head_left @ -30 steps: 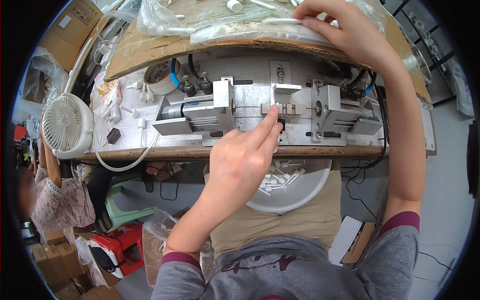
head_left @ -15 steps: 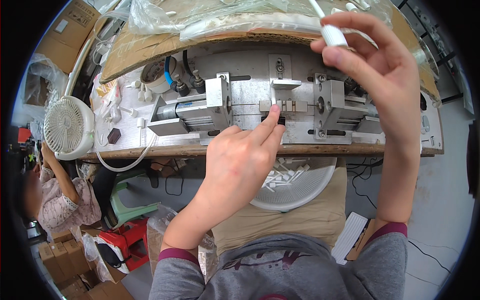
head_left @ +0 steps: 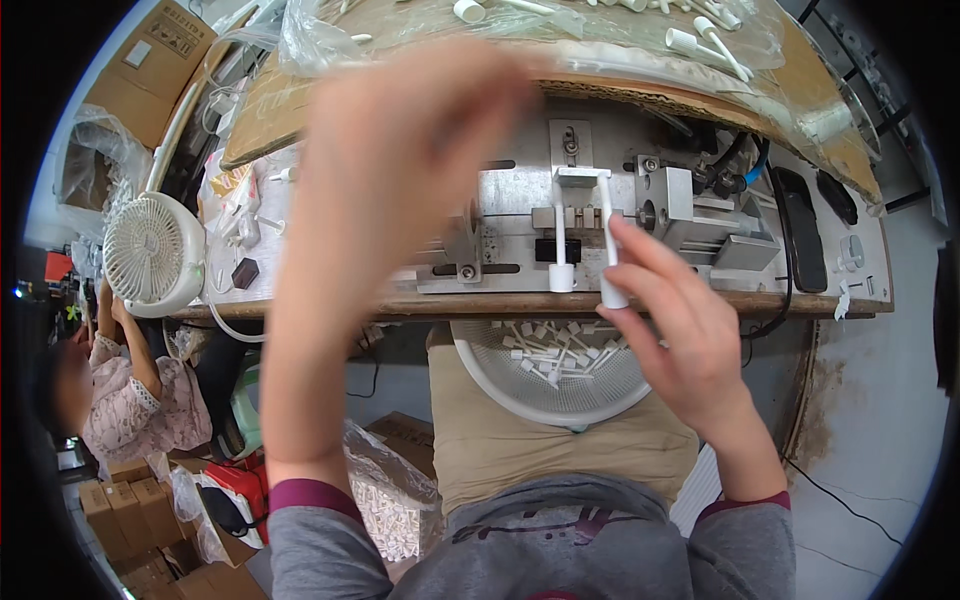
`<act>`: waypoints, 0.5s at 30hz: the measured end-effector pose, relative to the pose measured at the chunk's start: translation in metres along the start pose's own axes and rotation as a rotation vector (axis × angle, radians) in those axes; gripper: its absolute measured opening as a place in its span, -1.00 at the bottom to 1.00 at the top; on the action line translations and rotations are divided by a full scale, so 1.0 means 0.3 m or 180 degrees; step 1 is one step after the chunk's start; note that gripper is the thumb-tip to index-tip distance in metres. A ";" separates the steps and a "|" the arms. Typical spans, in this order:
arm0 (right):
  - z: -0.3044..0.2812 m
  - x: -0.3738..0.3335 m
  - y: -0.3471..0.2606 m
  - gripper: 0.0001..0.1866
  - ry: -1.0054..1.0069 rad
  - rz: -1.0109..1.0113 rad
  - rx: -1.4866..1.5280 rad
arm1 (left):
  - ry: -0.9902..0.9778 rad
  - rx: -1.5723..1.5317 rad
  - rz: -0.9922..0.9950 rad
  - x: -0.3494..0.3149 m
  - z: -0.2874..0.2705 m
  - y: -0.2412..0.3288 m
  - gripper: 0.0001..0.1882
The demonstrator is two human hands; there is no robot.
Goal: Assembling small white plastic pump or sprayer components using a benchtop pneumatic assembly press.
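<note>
My right hand (head_left: 680,335) pinches a white plastic stick with a thicker cylindrical end (head_left: 612,290) between thumb and fingers. The stick's thin tip rises to the small metal stop plate (head_left: 583,178) of the bench jig. A second white stick with a round cap (head_left: 562,277) rests in the notched metal block (head_left: 590,217), its cap toward me. My left hand (head_left: 420,130) is smeared by motion above the jig's left side and the cardboard's edge; its fingers cannot be made out. It hides much of the left metal clamp.
On my lap sits a white mesh basket (head_left: 560,400) of white capped sticks. The right clamp (head_left: 685,210) flanks the jig. Cardboard (head_left: 620,70) with loose white parts lies behind. A phone (head_left: 800,230) and a white fan (head_left: 153,255) stand aside; another person is far left.
My right hand has come down from the upper right to the jig with the white stick. The left hand has left the notched block and swung up and left. The view has shifted slightly.
</note>
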State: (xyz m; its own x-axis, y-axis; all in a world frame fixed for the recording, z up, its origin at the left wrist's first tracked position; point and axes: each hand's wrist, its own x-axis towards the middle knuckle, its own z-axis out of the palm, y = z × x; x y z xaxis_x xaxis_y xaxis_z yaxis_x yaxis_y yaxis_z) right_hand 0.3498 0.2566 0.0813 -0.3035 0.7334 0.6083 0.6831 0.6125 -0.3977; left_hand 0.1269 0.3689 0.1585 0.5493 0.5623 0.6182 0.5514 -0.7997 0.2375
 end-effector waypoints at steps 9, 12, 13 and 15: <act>0.079 -0.014 -0.013 -0.82 -0.0440 -0.0306 -0.0874 | -0.0838 0.1231 -0.1610 0.237 -0.086 -0.520 -0.55; 0.087 0.018 -0.005 -0.84 -0.0462 -0.0493 -0.0924 | -0.0893 0.1912 -0.1467 0.180 -0.094 -0.664 -0.32; 0.087 0.031 0.003 -0.85 -0.0456 -0.0547 -0.0929 | -0.1071 0.1759 -0.1555 0.155 -0.105 -0.685 -0.20; 0.090 0.038 0.006 -0.85 -0.0448 -0.0608 -0.0967 | -0.1422 0.1438 -0.1716 0.123 -0.117 -0.691 0.04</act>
State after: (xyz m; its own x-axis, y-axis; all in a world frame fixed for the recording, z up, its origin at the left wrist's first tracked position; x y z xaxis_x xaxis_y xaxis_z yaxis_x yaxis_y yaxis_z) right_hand 0.3296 0.2738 0.0690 -0.5182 0.6608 0.5430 0.7647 0.6423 -0.0518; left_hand 0.0108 0.5482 0.1584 0.2828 0.9507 0.1276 0.9567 -0.2891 0.0333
